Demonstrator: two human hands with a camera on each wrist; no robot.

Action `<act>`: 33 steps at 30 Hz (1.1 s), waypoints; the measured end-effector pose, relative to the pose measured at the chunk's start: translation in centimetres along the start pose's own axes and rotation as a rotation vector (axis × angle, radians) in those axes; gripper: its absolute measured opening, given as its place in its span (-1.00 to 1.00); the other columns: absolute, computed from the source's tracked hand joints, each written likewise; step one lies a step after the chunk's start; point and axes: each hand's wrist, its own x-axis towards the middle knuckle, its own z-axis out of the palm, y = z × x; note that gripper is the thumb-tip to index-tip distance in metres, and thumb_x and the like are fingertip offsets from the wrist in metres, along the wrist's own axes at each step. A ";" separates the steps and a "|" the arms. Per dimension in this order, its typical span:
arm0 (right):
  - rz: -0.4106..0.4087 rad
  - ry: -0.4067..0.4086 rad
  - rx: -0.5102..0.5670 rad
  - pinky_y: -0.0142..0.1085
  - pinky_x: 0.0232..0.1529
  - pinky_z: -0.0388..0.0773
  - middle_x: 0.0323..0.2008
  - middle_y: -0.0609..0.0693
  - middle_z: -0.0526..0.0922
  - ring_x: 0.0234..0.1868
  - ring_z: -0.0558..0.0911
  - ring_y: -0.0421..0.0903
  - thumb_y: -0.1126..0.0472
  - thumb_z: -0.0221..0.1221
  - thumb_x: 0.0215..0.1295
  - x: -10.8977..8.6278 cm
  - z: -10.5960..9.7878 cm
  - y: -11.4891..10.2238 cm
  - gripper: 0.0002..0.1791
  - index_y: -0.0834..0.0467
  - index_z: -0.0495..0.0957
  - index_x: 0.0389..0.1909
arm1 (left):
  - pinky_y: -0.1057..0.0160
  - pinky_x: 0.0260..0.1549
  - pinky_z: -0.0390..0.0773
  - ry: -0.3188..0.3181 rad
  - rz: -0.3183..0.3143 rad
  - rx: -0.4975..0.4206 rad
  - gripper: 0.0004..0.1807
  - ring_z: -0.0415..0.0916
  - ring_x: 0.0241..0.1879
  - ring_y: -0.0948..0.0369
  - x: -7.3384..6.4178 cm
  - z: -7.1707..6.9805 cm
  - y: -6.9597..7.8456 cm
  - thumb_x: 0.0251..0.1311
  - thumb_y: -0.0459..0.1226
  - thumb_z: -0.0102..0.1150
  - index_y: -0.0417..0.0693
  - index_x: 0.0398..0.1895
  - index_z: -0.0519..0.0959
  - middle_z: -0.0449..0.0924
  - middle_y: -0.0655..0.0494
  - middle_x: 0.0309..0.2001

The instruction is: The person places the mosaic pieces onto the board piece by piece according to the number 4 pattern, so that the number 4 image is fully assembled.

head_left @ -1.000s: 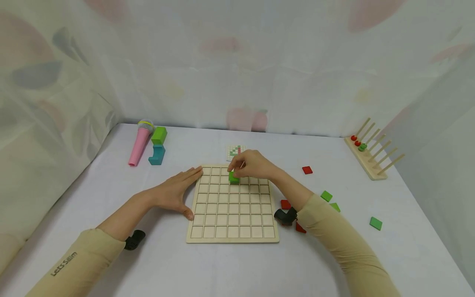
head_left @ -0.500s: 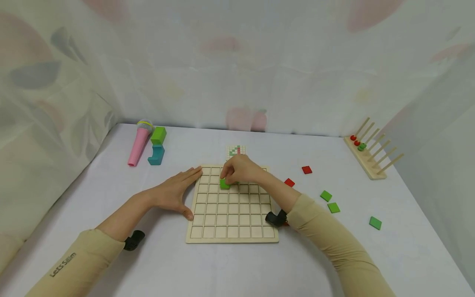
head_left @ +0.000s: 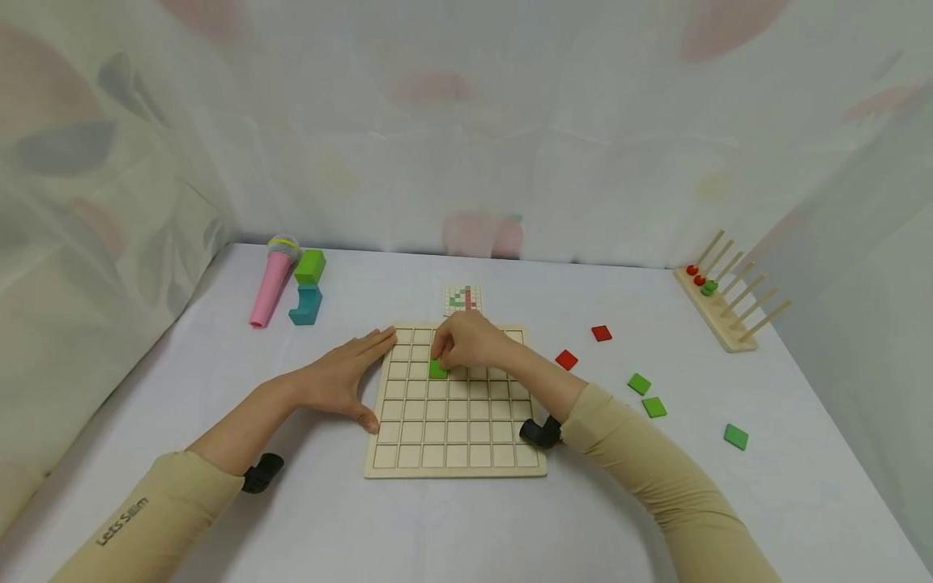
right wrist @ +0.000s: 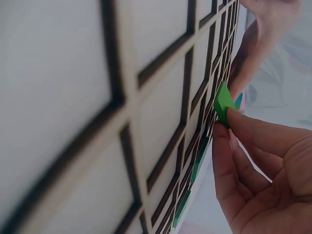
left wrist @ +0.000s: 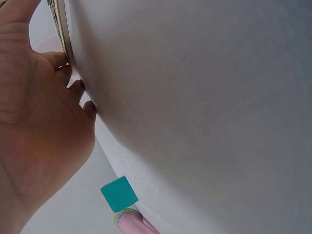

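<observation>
My right hand (head_left: 474,340) pinches a bright green square tile (head_left: 438,369) between thumb and fingertips, over the upper left part of the wooden grid board (head_left: 455,473). In the right wrist view this tile (right wrist: 223,103) tilts against the grid, one corner close to a cell. Two darker green tiles (right wrist: 199,160) lie in cells beyond it there; in the head view the right hand hides them. Fingers spread, my left hand (head_left: 338,380) rests along the board's left edge, fingertips at the upper corner and thumb lower down.
Behind the board lies a small pattern card (head_left: 456,298). Right of it are red tiles (head_left: 566,359) and several green tiles (head_left: 654,406). A peg stand (head_left: 714,309) is at the far right. A pink microphone (head_left: 271,287), green block (head_left: 310,267) and teal block (head_left: 306,305) sit back left.
Carrying the green tile, my right hand has moved left and slightly nearer across the board, then down toward a cell. A red tile beside the forearm has come into view. The left hand stays put.
</observation>
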 end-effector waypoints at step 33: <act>-0.038 0.033 -0.073 -0.49 -0.36 0.47 -0.41 -0.03 0.73 -0.39 0.58 -0.22 0.36 0.31 0.12 -0.4 -0.5 -0.3 -0.87 0.13 0.74 -0.31 | -0.28 0.51 -0.01 0.004 -0.003 -0.013 0.58 -0.21 0.60 -0.18 0.0 0.2 -0.1 -0.47 0.42 0.47 -0.17 0.58 -0.10 -0.22 -0.06 0.63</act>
